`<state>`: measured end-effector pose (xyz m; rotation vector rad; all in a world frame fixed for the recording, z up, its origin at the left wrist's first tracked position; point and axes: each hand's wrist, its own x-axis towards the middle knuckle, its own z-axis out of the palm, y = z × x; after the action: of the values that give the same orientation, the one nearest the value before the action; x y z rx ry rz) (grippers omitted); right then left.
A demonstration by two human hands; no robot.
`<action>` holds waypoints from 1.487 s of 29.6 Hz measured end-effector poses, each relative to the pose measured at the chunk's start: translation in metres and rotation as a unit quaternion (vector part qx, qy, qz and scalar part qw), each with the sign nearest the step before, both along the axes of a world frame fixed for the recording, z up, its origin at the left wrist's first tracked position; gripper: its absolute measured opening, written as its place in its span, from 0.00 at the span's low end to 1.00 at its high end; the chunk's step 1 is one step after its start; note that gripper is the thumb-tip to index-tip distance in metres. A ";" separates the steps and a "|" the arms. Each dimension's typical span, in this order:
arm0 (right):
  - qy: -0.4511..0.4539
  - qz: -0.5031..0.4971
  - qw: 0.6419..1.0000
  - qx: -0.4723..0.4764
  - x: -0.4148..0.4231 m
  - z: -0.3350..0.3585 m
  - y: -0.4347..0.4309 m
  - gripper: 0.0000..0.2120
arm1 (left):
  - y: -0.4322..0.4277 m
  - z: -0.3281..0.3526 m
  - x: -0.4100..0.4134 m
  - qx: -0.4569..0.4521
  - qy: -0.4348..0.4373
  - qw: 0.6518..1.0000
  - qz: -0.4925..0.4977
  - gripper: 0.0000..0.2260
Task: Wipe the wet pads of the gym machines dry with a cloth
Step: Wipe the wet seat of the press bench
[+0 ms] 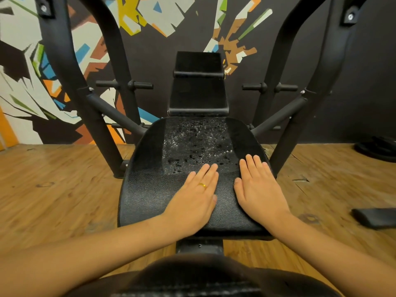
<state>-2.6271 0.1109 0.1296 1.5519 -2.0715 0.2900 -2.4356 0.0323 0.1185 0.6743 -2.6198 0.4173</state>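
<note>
A black textured seat pad [150,179] of a gym machine fills the middle of the head view. Water droplets [197,144] cover its far half. My left hand [195,198], with a gold ring, lies flat on the near part of the pad, fingers straight. My right hand [259,189] lies flat beside it on the right, fingers straight too. Neither hand holds anything. Behind the seat stands a black back pad [198,91] in two sections. No cloth shows in either hand.
Black frame arms [70,67] [321,67] rise on both sides of the seat, with short pegs [124,84] behind. Wooden floor [60,189] surrounds the machine. A dark flat object [375,217] lies on the floor at right. A painted wall [150,22] stands behind.
</note>
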 end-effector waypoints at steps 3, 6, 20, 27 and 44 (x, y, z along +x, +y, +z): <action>-0.002 0.008 1.000 -0.008 -0.001 -0.001 -0.001 0.32 | 0.001 0.003 -0.006 0.033 0.011 0.999 -0.015 0.27; -0.005 0.013 1.000 -0.009 -0.002 -0.002 -0.001 0.32 | 0.004 0.009 0.006 0.122 0.053 0.990 -0.044 0.29; 0.075 0.314 0.946 0.024 0.066 -0.005 -0.008 0.29 | -0.044 0.001 0.088 0.067 0.106 0.965 0.230 0.31; 0.035 0.298 0.953 0.052 0.052 -0.005 -0.001 0.28 | -0.043 0.001 0.093 0.042 0.093 0.966 0.236 0.32; -0.014 0.129 0.991 0.004 0.030 -0.016 0.022 0.32 | -0.044 0.001 0.091 0.025 0.084 0.967 0.241 0.29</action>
<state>-2.5967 0.1332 0.1140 1.8333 -1.8932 0.3993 -2.3449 -0.0119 0.1191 1.3102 -2.2959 0.4088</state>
